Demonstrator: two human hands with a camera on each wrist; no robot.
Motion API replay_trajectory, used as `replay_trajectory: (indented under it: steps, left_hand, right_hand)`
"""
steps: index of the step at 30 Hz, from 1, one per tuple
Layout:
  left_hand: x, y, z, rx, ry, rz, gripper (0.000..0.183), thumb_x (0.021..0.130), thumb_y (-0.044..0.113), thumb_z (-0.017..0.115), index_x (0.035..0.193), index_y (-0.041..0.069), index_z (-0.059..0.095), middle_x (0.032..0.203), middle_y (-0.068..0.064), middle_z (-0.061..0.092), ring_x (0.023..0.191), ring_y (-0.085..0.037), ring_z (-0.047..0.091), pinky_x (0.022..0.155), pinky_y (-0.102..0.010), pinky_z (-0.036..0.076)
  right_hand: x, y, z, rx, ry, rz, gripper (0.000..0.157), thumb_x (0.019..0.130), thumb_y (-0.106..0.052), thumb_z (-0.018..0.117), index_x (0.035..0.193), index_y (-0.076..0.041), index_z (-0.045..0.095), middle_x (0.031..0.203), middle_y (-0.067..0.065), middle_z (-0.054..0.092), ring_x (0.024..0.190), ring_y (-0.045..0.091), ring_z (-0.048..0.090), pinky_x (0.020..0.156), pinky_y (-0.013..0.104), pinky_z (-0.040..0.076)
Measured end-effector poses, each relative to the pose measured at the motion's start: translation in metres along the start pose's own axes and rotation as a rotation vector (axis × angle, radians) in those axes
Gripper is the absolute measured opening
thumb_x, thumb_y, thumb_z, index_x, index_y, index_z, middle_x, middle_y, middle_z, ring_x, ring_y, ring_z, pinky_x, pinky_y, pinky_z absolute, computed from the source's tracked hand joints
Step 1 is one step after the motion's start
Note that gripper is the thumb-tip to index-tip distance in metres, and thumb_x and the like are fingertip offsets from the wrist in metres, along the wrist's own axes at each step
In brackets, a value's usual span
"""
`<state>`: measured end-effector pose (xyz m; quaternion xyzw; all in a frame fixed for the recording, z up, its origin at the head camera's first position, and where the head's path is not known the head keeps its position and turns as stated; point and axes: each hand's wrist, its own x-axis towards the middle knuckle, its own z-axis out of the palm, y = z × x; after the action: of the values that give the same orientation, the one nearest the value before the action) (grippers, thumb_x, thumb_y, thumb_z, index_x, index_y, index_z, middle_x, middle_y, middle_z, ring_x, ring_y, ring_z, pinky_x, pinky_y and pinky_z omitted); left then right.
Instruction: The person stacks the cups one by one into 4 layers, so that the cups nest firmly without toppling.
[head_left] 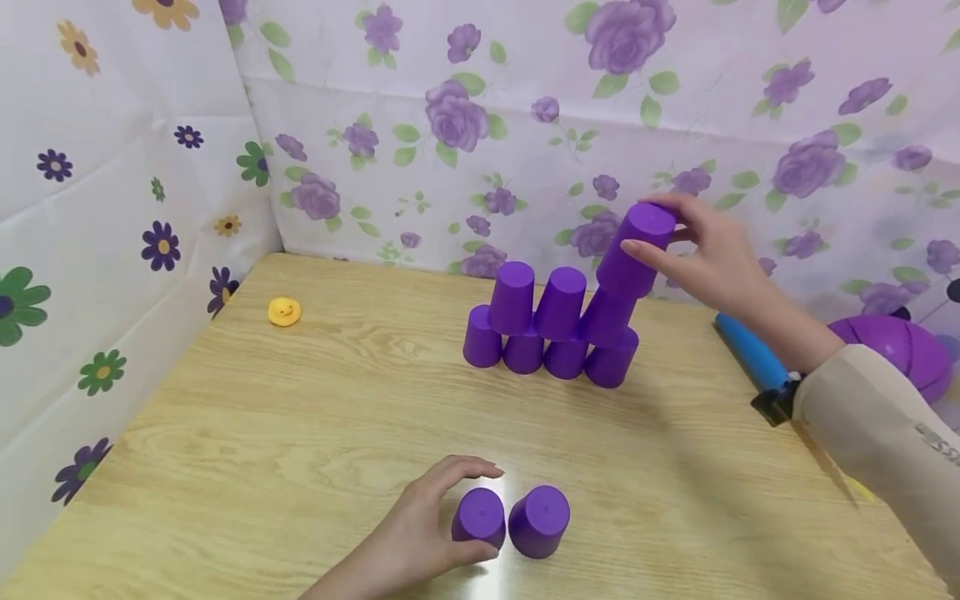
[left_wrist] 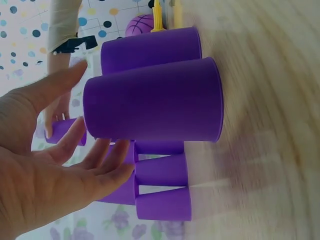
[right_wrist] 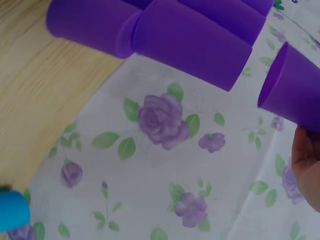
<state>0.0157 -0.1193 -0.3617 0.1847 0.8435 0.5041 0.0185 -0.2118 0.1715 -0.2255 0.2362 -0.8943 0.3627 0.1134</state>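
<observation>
With thumb and fingers, my right hand (head_left: 712, 254) grips an upside-down purple cup (head_left: 633, 258) near its closed end. It hangs over the right end of a cup stack, and a gap shows between it and the stacked cups (right_wrist: 192, 42) in the right wrist view. That stack has a bottom row (head_left: 566, 358) of several purple cups and three more (head_left: 512, 298) above, all mouth down. Near the front, my left hand (head_left: 416, 525) curves loosely about another upturned cup (left_wrist: 152, 102), its thumb standing off the side. A second cup (head_left: 540, 521) stands just right of that one.
A yellow toy duck (head_left: 284, 312) sits at the back left of the wooden table (head_left: 337, 417). Over to the right lie a blue cylinder-like object (head_left: 750, 350) and a purple ball (head_left: 892, 350). Flowered cloth (head_left: 450, 192) hangs behind the stack.
</observation>
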Motion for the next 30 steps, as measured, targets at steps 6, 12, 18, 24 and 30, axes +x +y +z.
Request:
replay_trajectory:
  steps: [6, 12, 18, 24, 30]
  left_hand:
    - [-0.001, -0.001, 0.003, -0.026, -0.048, 0.001, 0.059, 0.069, 0.015, 0.083, 0.121, 0.025, 0.055, 0.118, 0.010, 0.056, 0.110, -0.012, 0.055, 0.098, -0.035, 0.045]
    - [-0.003, -0.004, 0.005, -0.046, -0.050, -0.026, 0.059, 0.069, 0.010, 0.081, 0.120, 0.022, 0.055, 0.116, 0.009, 0.057, 0.106, -0.008, 0.055, 0.096, -0.030, 0.046]
    - [-0.006, -0.008, 0.006, -0.123, -0.055, -0.001, 0.058, 0.069, 0.003, 0.080, 0.120, 0.017, 0.056, 0.115, 0.000, 0.058, 0.106, -0.011, 0.055, 0.099, -0.027, 0.045]
    - [-0.006, -0.008, 0.008, -0.185, -0.055, -0.067, 0.052, 0.070, 0.004, 0.080, 0.116, 0.015, 0.058, 0.113, -0.002, 0.060, 0.105, -0.012, 0.055, 0.101, -0.028, 0.044]
    - [-0.004, -0.009, 0.008, -0.247, -0.070, -0.136, 0.049, 0.068, 0.004, 0.081, 0.111, 0.014, 0.059, 0.110, -0.002, 0.061, 0.107, -0.013, 0.055, 0.103, -0.030, 0.042]
  right_hand:
    - [0.015, 0.006, 0.009, 0.084, -0.027, 0.154, 0.056, 0.082, -0.044, 0.068, 0.131, -0.023, 0.050, 0.118, 0.001, 0.057, 0.100, 0.013, 0.057, 0.076, 0.018, 0.050]
    - [0.021, 0.010, 0.025, 0.181, -0.001, 0.146, 0.055, 0.082, -0.040, 0.070, 0.129, -0.018, 0.052, 0.114, 0.002, 0.058, 0.100, 0.011, 0.055, 0.086, 0.021, 0.049]
    - [0.020, 0.003, 0.034, 0.201, -0.037, 0.169, 0.060, 0.081, -0.043, 0.070, 0.131, -0.019, 0.049, 0.117, 0.002, 0.056, 0.100, 0.014, 0.056, 0.088, 0.026, 0.048]
    - [0.019, 0.002, 0.036, 0.183, -0.061, 0.182, 0.062, 0.081, -0.046, 0.069, 0.132, -0.019, 0.048, 0.117, 0.003, 0.057, 0.100, 0.016, 0.056, 0.086, 0.029, 0.049]
    - [0.019, 0.005, 0.040, 0.176, -0.053, 0.157, 0.059, 0.080, -0.044, 0.070, 0.131, -0.021, 0.050, 0.116, 0.001, 0.058, 0.097, 0.016, 0.057, 0.081, 0.026, 0.049]
